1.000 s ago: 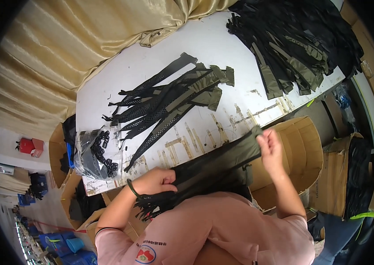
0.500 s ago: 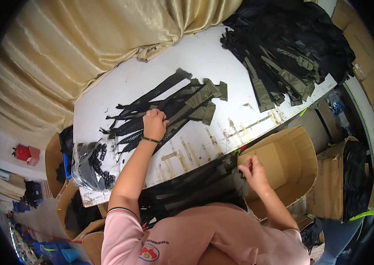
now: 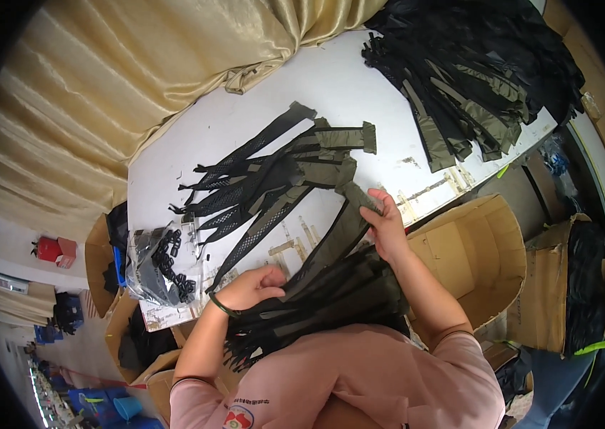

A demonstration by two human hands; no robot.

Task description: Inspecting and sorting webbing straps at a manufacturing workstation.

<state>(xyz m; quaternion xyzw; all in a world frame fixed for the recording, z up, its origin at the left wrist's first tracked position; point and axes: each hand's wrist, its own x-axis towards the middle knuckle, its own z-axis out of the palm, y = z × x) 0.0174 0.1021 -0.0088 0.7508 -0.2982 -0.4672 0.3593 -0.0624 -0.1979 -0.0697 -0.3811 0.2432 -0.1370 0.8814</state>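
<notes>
A long fabric strap (image 3: pixel 338 227), olive at one end and black toward the other, stretches slantwise between my hands above the table's near edge. My right hand (image 3: pixel 386 227) pinches its olive far end between thumb and fingers. Lower down, my left hand (image 3: pixel 254 287) is closed at the strap's black near end, where the curled fingers hide the grip. Beyond them, a loose pile of similar straps (image 3: pixel 267 171) with black mesh and olive ends lies fanned on the white table (image 3: pixel 245 114). Between my body and the table edge hangs a bundle of black and olive straps (image 3: pixel 345 297).
A clear bag of black buckles (image 3: pixel 163 264) sits at the table's left corner. More straps (image 3: pixel 453 107) are heaped at the far right. An open cardboard box (image 3: pixel 470 250) stands right of my right arm. A gold curtain (image 3: pixel 159 64) borders the far left side.
My left hand has come back from the pile toward me. My right hand has moved up and now holds a strap's olive end, with the strap drawn out between both hands.
</notes>
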